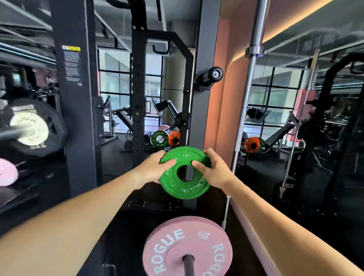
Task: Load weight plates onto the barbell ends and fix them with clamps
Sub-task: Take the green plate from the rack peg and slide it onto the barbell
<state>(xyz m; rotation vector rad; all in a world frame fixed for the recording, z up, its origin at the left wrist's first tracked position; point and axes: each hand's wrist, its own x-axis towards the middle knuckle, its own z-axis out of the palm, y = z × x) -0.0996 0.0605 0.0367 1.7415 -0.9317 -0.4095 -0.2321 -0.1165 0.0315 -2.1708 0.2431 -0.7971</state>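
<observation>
While both hands clasp it, green plate (184, 173), left hand (154, 168), right hand (214, 170)

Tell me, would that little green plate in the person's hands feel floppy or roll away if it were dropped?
The green plate is probably rigid: it keeps a flat disc shape though gripped only at its upper rim. It is likely heavy for its size, since both the left hand and right hand hold it. Being round, it could roll if it landed on edge.

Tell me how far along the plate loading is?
Done: the barbell end at left carries a black plate. In hand: both hands, left hand and right hand, hold the green plate, not on any bar. Left: sliding it on and clamping; no clamp visible.
</observation>
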